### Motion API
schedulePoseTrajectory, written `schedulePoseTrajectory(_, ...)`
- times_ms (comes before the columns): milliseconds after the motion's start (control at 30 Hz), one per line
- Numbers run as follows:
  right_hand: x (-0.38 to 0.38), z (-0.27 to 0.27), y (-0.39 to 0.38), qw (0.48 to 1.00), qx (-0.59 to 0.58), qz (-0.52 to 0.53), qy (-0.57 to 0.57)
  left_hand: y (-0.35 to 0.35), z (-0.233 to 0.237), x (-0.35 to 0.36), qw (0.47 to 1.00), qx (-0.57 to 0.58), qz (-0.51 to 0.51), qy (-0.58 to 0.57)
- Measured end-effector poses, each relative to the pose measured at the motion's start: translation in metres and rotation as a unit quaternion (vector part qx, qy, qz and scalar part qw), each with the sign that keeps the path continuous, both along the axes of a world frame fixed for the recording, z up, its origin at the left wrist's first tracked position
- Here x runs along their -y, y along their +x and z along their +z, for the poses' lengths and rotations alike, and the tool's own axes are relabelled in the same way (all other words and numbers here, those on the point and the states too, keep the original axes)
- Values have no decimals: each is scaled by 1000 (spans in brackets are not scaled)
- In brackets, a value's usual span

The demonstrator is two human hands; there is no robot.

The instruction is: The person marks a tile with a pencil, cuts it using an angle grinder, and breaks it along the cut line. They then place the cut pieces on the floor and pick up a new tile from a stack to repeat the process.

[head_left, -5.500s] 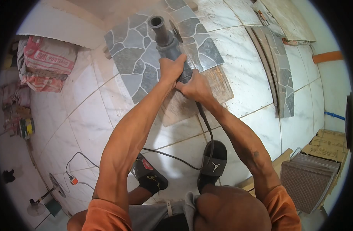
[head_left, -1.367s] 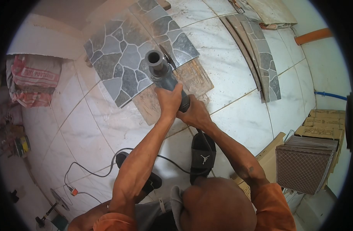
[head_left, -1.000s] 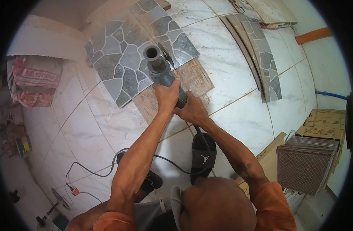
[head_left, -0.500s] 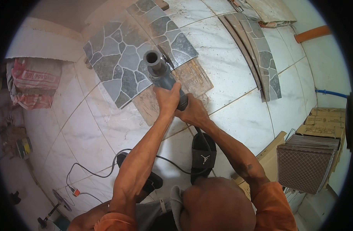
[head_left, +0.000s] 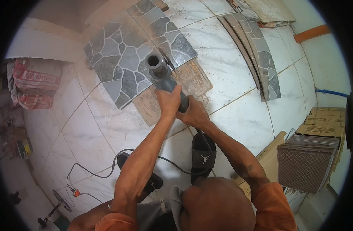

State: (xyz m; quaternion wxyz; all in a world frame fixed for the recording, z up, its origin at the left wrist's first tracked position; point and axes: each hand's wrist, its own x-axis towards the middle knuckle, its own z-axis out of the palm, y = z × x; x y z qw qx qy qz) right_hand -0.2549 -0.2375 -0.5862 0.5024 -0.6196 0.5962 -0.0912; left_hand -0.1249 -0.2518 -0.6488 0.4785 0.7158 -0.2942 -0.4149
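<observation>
My left hand (head_left: 168,101) is closed around the body of a dark angle grinder (head_left: 165,81). Behind it, my right hand (head_left: 194,112) grips the tool's rear end, where the cord comes out. The grinder's disc (head_left: 167,59), on the right side of its head, stands edge-on at a straight line across a stone-patterned floor tile (head_left: 129,57). The tile has grey patches and pale lines, and it rests on a worn wooden board (head_left: 192,79). Dust hangs over the tile's far part. Where the disc meets the tile is partly hidden.
Narrow tile strips (head_left: 263,57) lie on the right. A stack of brown tiles (head_left: 307,163) leans near cardboard boxes (head_left: 324,122). The black cord (head_left: 95,176) loops past my sandals (head_left: 203,156) to an orange connector (head_left: 76,192). A cement sack (head_left: 36,82) sits at left.
The grinder has shifted slightly back toward me, with both hands still on it. The tile has stayed in place.
</observation>
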Motion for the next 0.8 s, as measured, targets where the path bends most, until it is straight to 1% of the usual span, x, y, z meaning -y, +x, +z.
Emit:
schedulePoseTrajectory(200, -1, 0, -2, 1000, 0, 6, -6, -2, -2, -2, 1000, -18, 0, -4)
schedulePoseTrajectory(433, -3, -1, -5, 1000, 11, 11, -4, -3, -1, -5, 1000, -5, -1, -2)
schedulePoseTrajectory(800, -9, -2, -8, 1000, -2, 11, 0, -6, 2, -11, 999, -14, -5, 30)
